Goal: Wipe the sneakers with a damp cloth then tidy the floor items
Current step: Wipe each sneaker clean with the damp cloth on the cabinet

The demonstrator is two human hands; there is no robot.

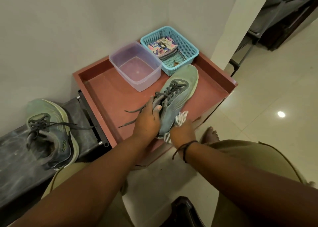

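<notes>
The left hand [147,119] grips the collar and tongue of the sneaker [175,96], thumb hooked into the opening and fingers curled round the far side, steadying it. The right hand [182,132] is closed on a bunched striped cloth [180,118] and presses it against the shoe's near flank, just beside the heel.

The held sneaker rests on the red counter [110,99] with its long axis running from the heel at about 7 o'clock, between the two hands, to the toe at about 1 o'clock, pointing away from the person. So the unwiped length of the shoe appears to lie ahead of the right hand, up toward 1 o'clock, and that hand is the nearer one for a stroke along the side (the left hand only anchors).

Beyond the toe, at 12 o'clock, stand a clear plastic tub [136,65] and a blue basket [187,44] holding a patterned pouch, the two touching or nearly so. The second sneaker [49,132] sits well apart at 9 o'clock on a dark low bench [13,158], toe away from the person, laces loose
</notes>
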